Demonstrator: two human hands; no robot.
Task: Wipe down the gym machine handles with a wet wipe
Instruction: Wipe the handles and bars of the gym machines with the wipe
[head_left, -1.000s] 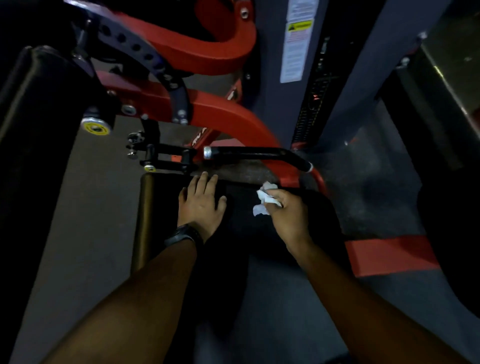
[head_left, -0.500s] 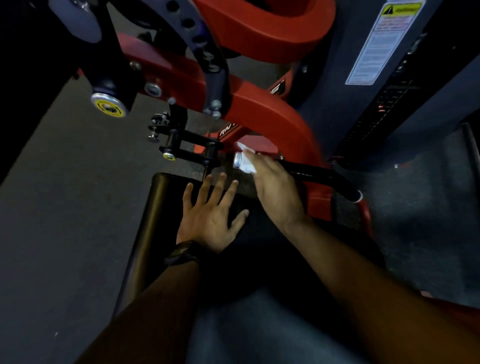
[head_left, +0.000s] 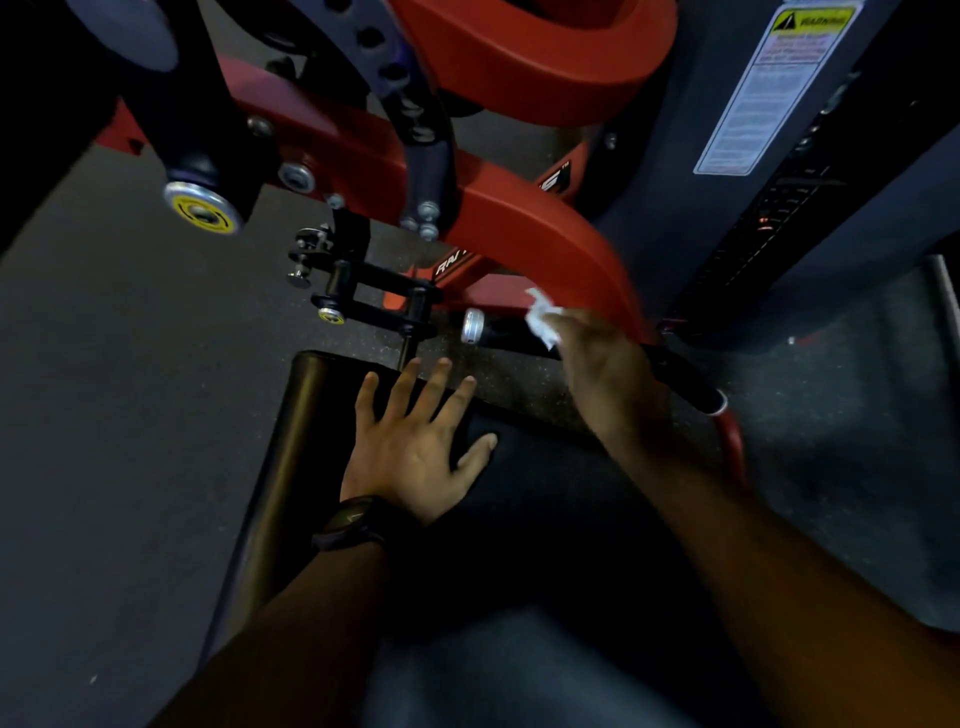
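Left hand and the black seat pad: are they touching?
Touching. The head view shows the left hand lying flat, palm down with fingers spread, on the black seat pad.

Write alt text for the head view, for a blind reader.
A person's right hand holds a white wet wipe against the black handle of a red-framed gym machine, just behind the handle's silver end cap. The left hand, a dark watch on its wrist, rests flat with fingers spread on the black seat pad.
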